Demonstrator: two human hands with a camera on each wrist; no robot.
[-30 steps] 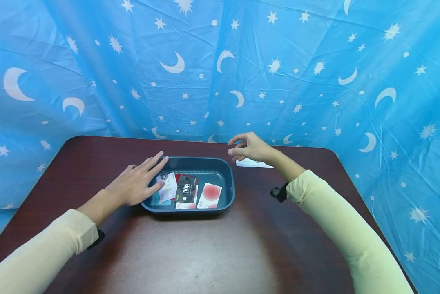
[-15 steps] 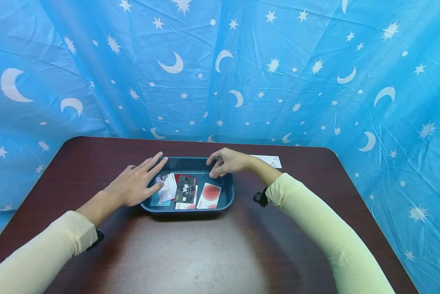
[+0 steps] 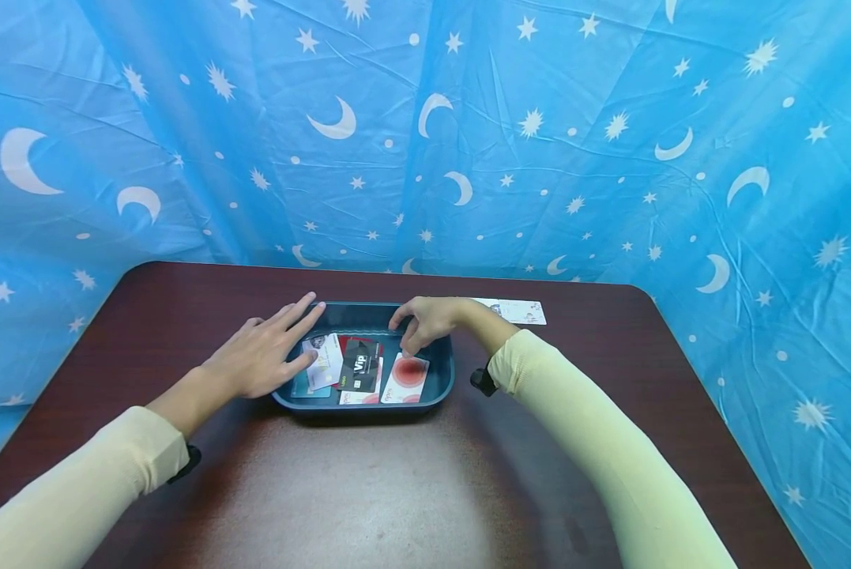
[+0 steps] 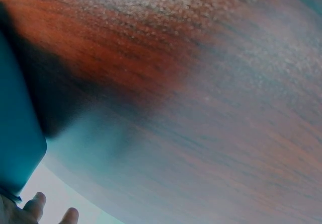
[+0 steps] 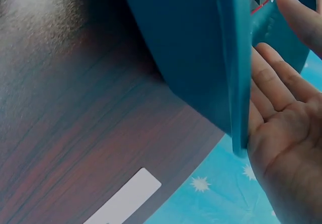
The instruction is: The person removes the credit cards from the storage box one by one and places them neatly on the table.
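A dark teal tray (image 3: 435, 395) stands on the table with several cards inside. Among them are a black "Vip" card (image 3: 359, 365), a white card (image 3: 329, 365) and, at the right, a white card with a red circle (image 3: 405, 381). My left hand (image 3: 265, 352) rests on the tray's left rim, fingers spread and straight. Over the right part of the tray my right hand (image 3: 428, 322) reaches in with loosely bent fingers, its thumb near the top of the red-circle card. In the right wrist view those fingers (image 5: 276, 78) hold nothing visible; contact with the card cannot be made out.
Behind my right wrist, a white printed strip (image 3: 525, 311) lies on the dark wood table (image 3: 368, 490), near its back edge. A blue curtain (image 3: 368, 190) with moons and stars hangs behind and beside the table.
My right hand has moved left and down, from over the white strip into the tray, near the red-circle card. More of the strip shows now. The left hand stays in place.
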